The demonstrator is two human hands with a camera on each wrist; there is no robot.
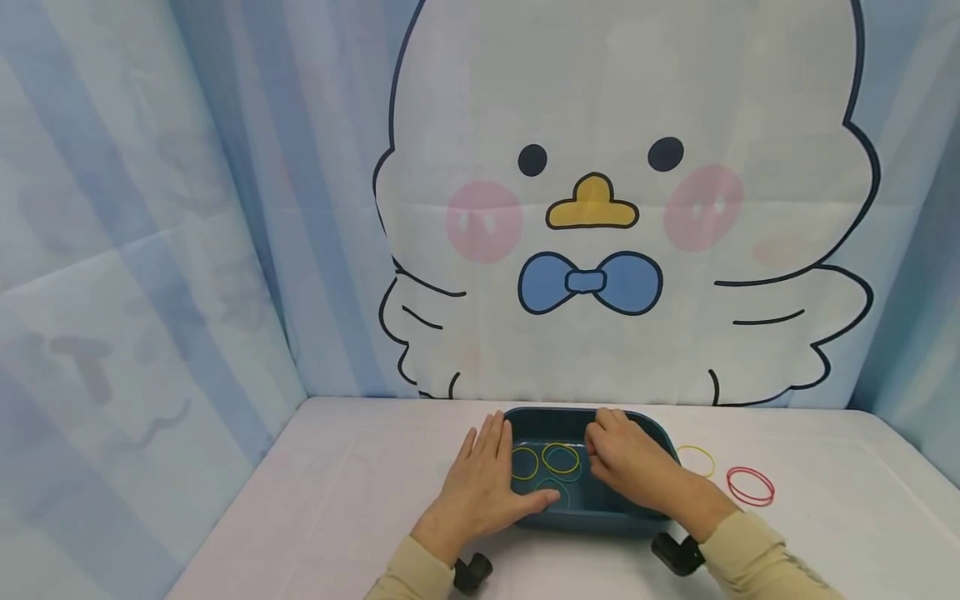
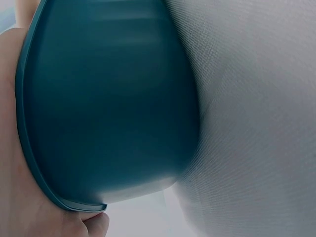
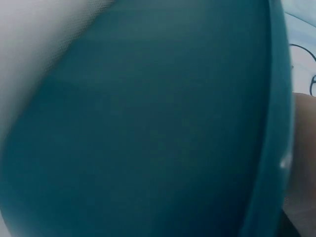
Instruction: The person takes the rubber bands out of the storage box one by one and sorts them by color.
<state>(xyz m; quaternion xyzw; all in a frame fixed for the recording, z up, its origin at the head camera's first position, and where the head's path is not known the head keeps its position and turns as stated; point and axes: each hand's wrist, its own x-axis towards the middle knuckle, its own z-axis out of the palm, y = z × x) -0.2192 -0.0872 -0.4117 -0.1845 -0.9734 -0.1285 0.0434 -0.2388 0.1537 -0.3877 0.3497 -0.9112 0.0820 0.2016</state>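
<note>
A dark teal tray (image 1: pixel 592 512) with rounded corners is set near the back edge of the table (image 1: pixel 337 500), a little right of its middle, and is steadied from both sides, which fits a container that is kept from sliding while its contents are handled. The left hand (image 1: pixel 487 483) is laid flat against the tray's left wall with the fingers straight and together and the thumb hooked over the near rim; nothing is gripped, the tray is only pressed. In the left wrist view the outer wall of the tray (image 2: pixel 108 108) is seen close up with the palm behind its rim. The right hand (image 1: pixel 626 462) is reached over the tray's right part with the fingers bent down into it; whether a band is pinched cannot be told, since the fingertips are hidden. Only the tray's wall (image 3: pixel 148 133) is shown in the right wrist view.

Inside the tray, two yellow rubber bands (image 1: pixel 560 457) are lain flat on the floor, side by side and apart, with a green rubber band (image 1: pixel 555 492) partly seen nearer the front wall. Outside the tray, toward the right edge of the table, a yellow band (image 1: pixel 697 459) is left just beside the tray, and a pair of red bands (image 1: pixel 750 486) is lain further right, overlapping.

The table is covered in a pale, faintly pink cloth. It is closed in behind and on the left by blue striped curtains (image 1: pixel 150 250), and a large cartoon chick (image 1: pixel 622 200) with a blue bow tie is printed on the back one.
</note>
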